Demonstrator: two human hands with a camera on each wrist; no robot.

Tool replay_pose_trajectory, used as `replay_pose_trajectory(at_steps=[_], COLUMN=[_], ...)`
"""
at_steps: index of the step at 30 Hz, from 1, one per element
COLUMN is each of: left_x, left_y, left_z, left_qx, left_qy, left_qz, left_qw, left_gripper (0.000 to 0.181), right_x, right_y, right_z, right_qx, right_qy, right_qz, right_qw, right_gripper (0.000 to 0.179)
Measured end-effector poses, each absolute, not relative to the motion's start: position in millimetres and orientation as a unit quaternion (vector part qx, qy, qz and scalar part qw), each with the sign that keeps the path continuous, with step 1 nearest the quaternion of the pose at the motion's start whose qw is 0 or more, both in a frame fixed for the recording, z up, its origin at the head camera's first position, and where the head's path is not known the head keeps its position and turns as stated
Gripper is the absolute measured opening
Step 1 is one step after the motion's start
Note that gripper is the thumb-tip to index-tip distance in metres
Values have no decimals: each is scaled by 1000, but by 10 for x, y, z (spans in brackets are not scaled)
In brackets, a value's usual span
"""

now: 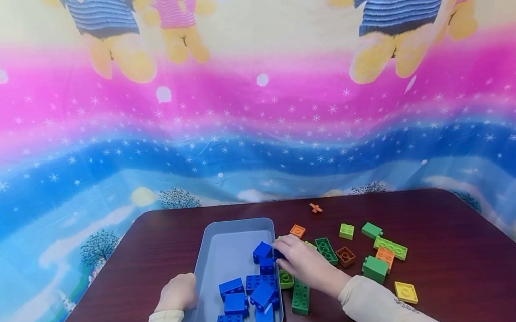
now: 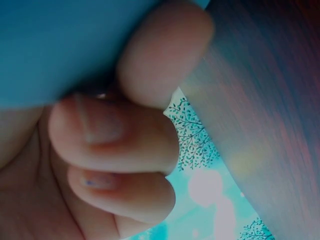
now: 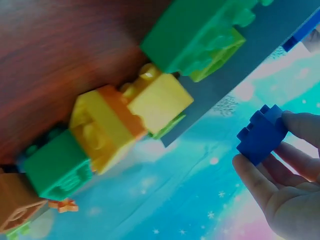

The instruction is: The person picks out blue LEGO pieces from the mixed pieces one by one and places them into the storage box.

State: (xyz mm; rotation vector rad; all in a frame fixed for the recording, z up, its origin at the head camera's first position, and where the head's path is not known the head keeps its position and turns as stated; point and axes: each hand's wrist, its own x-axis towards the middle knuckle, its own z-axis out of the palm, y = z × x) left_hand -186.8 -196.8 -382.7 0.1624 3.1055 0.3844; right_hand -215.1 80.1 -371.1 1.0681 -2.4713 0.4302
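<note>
My left hand (image 1: 176, 293) grips the left side of a grey tray (image 1: 222, 251); in the left wrist view its fingers curl at the tray's wall (image 2: 55, 47). Over the tray's right rim, my right hand (image 1: 307, 262) pinches a blue building brick (image 3: 262, 134) between thumb and fingers, studs showing in the right wrist view. Inside the tray, several blue bricks (image 1: 236, 304) lie loosely along the right side and near end, some resting on others. In the head view my right fingers mostly cover the held brick.
Right of the tray lie loose bricks: a dark green one (image 1: 300, 298), a brown one (image 1: 345, 256), a green block (image 1: 375, 269), a yellow plate (image 1: 405, 292) and several others. An orange cross-shaped piece (image 1: 316, 208) sits near the table's far edge. Behind hangs a patterned cloth (image 1: 253, 105).
</note>
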Motion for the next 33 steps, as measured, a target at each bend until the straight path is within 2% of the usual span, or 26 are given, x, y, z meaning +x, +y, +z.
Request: replay_pose_trajectory(at_steps=[33], left_x=[-1878], left_y=[-1981], left_z=[-3850], left_qx=[55], left_qy=[991], left_qz=[125], left_qw=[0], left_gripper=[20], right_x=[-1982], right_y=[327], right_z=[-3829], right_qx=[514], right_qy=[-828], right_qz=[132], right_qw=[180], right_gripper=[25])
